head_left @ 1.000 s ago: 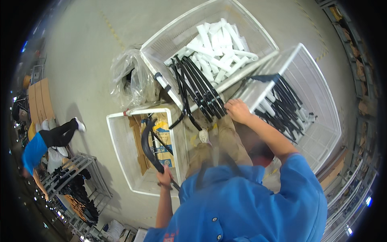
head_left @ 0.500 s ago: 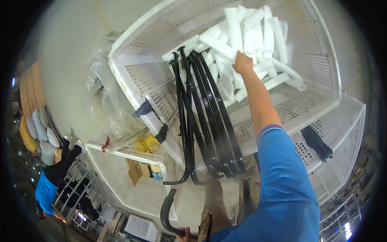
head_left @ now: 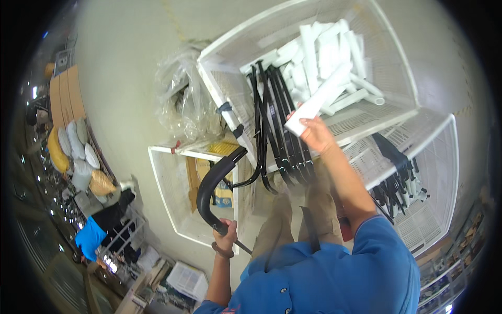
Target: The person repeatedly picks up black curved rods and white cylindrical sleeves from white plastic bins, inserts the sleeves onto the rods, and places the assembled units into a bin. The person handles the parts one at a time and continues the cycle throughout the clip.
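My right hand [head_left: 317, 134] grips the near end of a white foam tube [head_left: 322, 100], which it holds over the front wall of a white perforated crate [head_left: 398, 63]. Low on the left, my left hand [head_left: 226, 238] is closed round the lower end of a curved black tube [head_left: 206, 191] with a thick dark sleeve over its bend. Several bent black metal tubes [head_left: 286, 141] lean out over the crate's near edge, between my hands. Behind them, many loose white foam tubes [head_left: 334, 49] lie heaped in the crate.
Clear plastic bags [head_left: 183, 104] lie on the floor left of the crate. A second white crate [head_left: 166, 201] with cardboard stands at left, another [head_left: 451, 178] with black tubes at right. A person in a blue shirt [head_left: 90, 238] is far left, near stacked sacks [head_left: 81, 175].
My right hand has drawn a white foam tube from the heap toward me. My left hand has risen with the curved black tube, which now shows more fully.
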A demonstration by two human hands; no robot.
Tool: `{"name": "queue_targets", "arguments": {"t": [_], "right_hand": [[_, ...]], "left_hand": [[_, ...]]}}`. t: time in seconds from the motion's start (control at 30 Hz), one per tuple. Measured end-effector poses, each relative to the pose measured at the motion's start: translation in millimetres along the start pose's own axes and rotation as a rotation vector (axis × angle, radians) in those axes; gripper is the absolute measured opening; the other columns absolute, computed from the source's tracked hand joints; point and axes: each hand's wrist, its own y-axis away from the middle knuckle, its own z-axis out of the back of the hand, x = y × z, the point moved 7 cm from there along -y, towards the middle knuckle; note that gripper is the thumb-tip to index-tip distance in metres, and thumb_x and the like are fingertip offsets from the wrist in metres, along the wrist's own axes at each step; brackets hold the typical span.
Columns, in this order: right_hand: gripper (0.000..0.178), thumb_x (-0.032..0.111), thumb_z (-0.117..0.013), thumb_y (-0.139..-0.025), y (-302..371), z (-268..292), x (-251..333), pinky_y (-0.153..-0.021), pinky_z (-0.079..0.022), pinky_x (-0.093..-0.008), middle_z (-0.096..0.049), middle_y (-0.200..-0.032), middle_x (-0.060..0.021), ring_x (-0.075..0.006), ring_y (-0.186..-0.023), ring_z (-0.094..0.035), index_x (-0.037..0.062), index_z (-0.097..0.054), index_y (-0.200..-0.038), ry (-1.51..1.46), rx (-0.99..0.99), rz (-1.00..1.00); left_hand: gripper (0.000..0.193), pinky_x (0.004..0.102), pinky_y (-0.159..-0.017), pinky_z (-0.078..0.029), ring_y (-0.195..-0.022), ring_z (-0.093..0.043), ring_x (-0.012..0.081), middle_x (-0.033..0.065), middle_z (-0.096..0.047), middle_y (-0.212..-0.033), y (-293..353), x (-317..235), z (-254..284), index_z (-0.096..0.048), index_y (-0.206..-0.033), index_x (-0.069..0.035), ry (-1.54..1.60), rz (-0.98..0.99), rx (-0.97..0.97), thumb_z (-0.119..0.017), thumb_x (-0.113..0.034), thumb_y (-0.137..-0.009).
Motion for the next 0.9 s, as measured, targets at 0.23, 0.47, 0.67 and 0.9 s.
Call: {"name": "queue_targets", "arguments": {"t": [0.23, 0.47, 0.67, 0.9], "right_hand": [[0.051, 0.011, -0.060, -0.084, 100, -85, -9, -0.101, -0.047, -0.0481, -0.058, -0.124, -0.0256, -0.0354, -0.117, -0.057, -0.0112, -0.046, -0.127, -0.538, -0.044, 0.214], [0.045, 0.018, -0.059, -0.085, 180, -155, -58, -0.095, -0.050, -0.0471, -0.063, -0.117, -0.0227, -0.0337, -0.109, -0.061, -0.0080, -0.050, -0.120, -0.282, 0.062, 0.244], [0.045, 0.022, -0.056, -0.085, 249, -203, -159, -0.089, -0.051, -0.0431, -0.065, -0.113, -0.0193, -0.0303, -0.102, -0.064, -0.0069, -0.054, -0.119, -0.130, 0.040, 0.114], [0.037, 0.033, -0.062, -0.093, 296, -266, -218, -0.084, -0.052, -0.0350, -0.067, -0.095, -0.0136, -0.0246, -0.091, -0.067, 0.0008, -0.056, -0.108, 0.331, 0.058, 0.166]], "left_hand": [[0.015, 0.0241, -0.039, -0.036, -0.041, -0.042, 0.0075, -0.0016, -0.047, -0.056, 22, -41, -11, -0.051, -0.084, -0.007, -0.021, -0.240, 0.241, -0.065, -0.006, -0.091], [0.016, 0.0206, -0.041, -0.035, -0.045, -0.046, 0.0028, -0.0044, -0.053, -0.060, 52, 12, 42, -0.059, -0.083, -0.007, 0.024, -0.305, 0.321, -0.074, -0.011, -0.085], [0.026, 0.0292, -0.063, -0.049, -0.065, -0.059, 0.0111, 0.0031, -0.064, -0.071, 57, 61, 79, -0.065, -0.083, 0.001, -0.106, -0.422, 0.228, -0.078, -0.021, -0.083], [0.028, 0.0319, -0.062, -0.049, -0.064, -0.061, 0.0132, 0.0066, -0.065, -0.069, 98, 48, 93, -0.065, -0.085, 0.001, -0.061, -0.610, 0.145, -0.078, -0.023, -0.081]]}}
